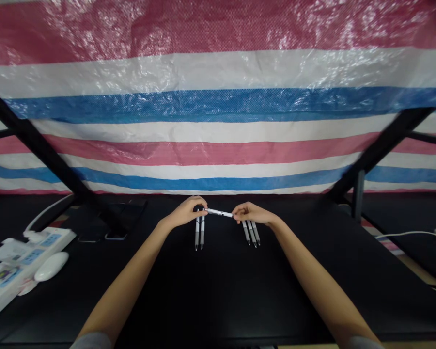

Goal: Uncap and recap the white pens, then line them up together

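Observation:
Both of my hands hold one white pen (pixel 219 213) level between them, just above the black table (pixel 218 291). My left hand (pixel 187 211) is closed on the pen's left end and my right hand (pixel 250 213) pinches its right end. Two white pens (pixel 199 232) lie side by side on the table below my left hand. A group of three pens (pixel 251 233) lies below my right hand.
A striped red, white and blue tarp (pixel 218 121) hangs behind the table. Black frame bars (pixel 47 155) slant down at both sides. White power strips (pixel 25 247) and a white mouse (pixel 51 266) sit at the left; dark phones (pixel 116 235) lie near them. Cables (pixel 414 235) run at right.

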`<action>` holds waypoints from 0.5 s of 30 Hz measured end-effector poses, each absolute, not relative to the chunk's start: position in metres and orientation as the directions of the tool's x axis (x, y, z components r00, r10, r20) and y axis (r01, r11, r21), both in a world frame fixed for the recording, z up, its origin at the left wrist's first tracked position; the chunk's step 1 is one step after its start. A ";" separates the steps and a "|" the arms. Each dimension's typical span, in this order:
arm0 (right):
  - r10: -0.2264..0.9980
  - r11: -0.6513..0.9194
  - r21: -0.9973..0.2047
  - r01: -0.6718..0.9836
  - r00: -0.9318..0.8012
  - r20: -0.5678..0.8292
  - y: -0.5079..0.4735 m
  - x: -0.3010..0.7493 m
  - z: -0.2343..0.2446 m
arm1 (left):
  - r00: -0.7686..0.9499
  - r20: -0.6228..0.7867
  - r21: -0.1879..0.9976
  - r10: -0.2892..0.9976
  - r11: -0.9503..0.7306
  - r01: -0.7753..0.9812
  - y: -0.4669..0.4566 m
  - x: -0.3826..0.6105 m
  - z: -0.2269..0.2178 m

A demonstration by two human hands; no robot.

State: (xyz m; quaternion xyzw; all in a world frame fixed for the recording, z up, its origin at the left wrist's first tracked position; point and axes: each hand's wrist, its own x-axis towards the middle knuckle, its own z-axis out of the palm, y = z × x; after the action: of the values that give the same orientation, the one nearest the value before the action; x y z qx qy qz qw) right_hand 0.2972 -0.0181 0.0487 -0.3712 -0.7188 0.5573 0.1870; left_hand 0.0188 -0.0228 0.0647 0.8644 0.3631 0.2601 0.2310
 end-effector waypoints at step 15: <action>0.761 0.105 -0.944 0.314 -0.637 -0.127 -0.020 0.297 0.053 | 0.573 0.220 0.661 0.789 -0.553 0.507 -0.022 0.019 0.065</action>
State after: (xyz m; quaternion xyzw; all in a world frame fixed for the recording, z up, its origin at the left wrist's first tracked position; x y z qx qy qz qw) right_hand 0.2968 -0.0201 0.0534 -0.3755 -0.7153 0.5538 0.2017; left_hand 0.0188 -0.0223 0.0646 0.8431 0.3845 0.2562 0.2753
